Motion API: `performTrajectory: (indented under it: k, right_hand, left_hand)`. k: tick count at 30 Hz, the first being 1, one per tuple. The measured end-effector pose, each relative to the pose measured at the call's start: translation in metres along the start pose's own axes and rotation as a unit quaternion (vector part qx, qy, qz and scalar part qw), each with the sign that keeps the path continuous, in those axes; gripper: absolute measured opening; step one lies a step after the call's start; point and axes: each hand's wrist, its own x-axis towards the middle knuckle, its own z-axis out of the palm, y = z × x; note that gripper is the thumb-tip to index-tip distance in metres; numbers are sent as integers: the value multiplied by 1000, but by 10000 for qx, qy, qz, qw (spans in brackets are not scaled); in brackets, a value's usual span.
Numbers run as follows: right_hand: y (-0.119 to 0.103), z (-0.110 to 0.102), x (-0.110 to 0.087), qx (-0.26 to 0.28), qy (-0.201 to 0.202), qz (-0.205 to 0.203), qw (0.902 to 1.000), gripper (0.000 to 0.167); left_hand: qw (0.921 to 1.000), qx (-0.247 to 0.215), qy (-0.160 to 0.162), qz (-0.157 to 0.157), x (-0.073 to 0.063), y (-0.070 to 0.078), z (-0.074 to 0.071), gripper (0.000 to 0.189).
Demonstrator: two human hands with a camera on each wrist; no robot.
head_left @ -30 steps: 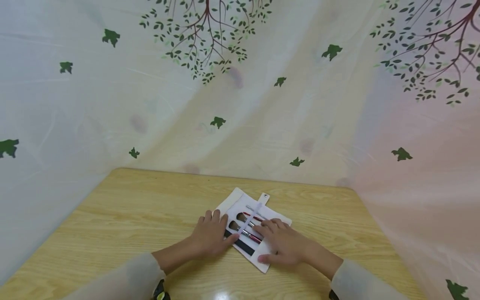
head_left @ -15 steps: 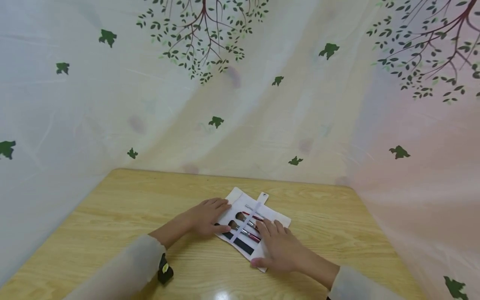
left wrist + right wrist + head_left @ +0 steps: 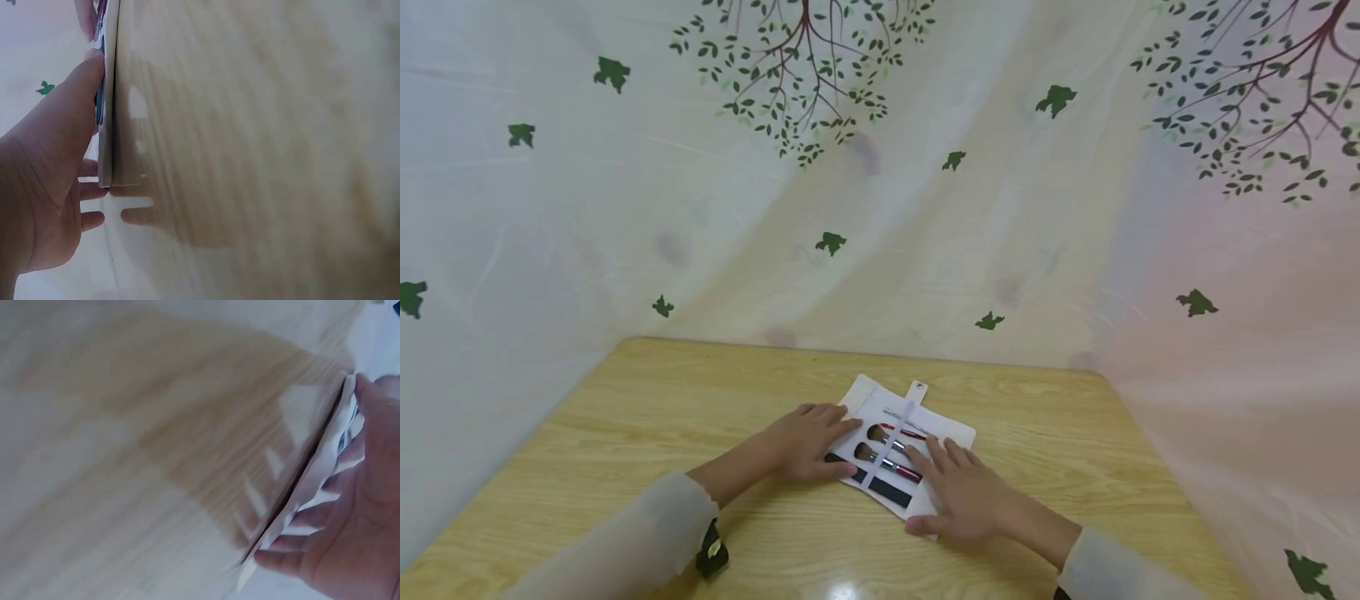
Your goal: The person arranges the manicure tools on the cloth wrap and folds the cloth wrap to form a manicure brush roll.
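A white makeup brush case [image 3: 859, 393] lies unfolded and slanted on the wooden table. Several makeup brushes [image 3: 901, 471] with dark bristles and red handles sit under its pale cross strap [image 3: 891, 446]. A black strip [image 3: 891, 493] runs along the near side. My left hand [image 3: 805, 443] rests on the case's left edge, thumb over the near corner. My right hand [image 3: 966, 496] lies on the right end, fingers spread and covering some brush handles. Both wrist views show the case edge-on, its underside close to the tabletop, with the fingers laid along its edge.
The wooden table [image 3: 647, 433] reaches back to a pale curtain [image 3: 737, 250] printed with leaves and branches, which also hangs at both sides. A snap tab [image 3: 917, 392] sticks out from the case's far edge.
My left hand has drawn back leftward from over the case to its left edge, uncovering more of the black strip. The case has shifted slightly left; my right hand stays on it.
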Motion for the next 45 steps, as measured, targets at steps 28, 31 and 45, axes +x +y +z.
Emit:
performTrajectory:
  k: [28, 31, 45]
  right_hand:
    - [30, -14, 2, -276, -51, -980, 9948, 98]
    - [29, -14, 1, -251, -16, -980, 9949, 96]
    - [34, -16, -1, -379, -156, -1095, 9931, 99]
  left_hand:
    - [9988, -372, 307, -44, -21, 32, 9, 82]
    - [9982, -565, 75, 199, -19, 25, 8, 82]
    - [9962, -791, 100, 338, -31, 27, 6, 91]
